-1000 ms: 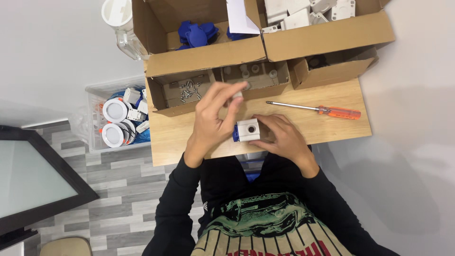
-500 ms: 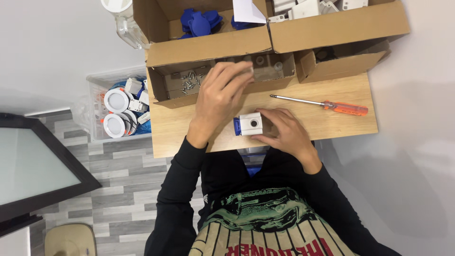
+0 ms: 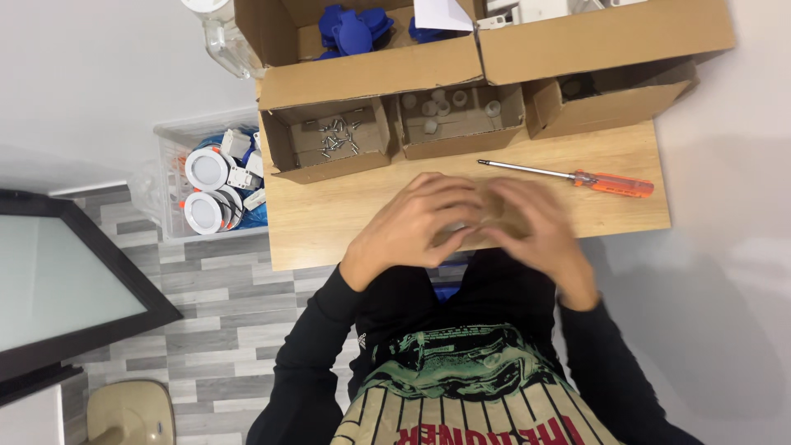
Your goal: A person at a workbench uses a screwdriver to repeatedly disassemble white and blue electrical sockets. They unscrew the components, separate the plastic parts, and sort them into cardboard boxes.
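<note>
Far out past the left fingertips, off the table's edge, a clear plastic bin [image 3: 177, 185] holds round white fittings [image 3: 206, 169], parked low and within reach like a stock of parts. Nearer, the left hand [image 3: 412, 227] lies over the wooden table [image 3: 329, 222], fingers curled inward and pressed against those of the right hand [image 3: 531, 227]; the two cup together over something small, but motion blur and the overlapping fingers hide it, so I cannot tell what they grip, only that it probably sits between the palms, just above the near edge of the table. Straight beyond the left knuckles an open cardboard tray [image 3: 284, 144] carries loose screws [image 3: 338, 136], and beside it, beyond the meeting fingertips, a second tray [image 3: 503, 111] holds small white caps [image 3: 441, 103]; both face the person so that a hand can dip in. Behind them bigger boxes hold blue plastic pieces [image 3: 354, 21]. Just past the right fingers, apart from them, an orange-handled screwdriver [image 3: 614, 183] lies flat, its shaft pointing left, set down where the right hand could take it.
</note>
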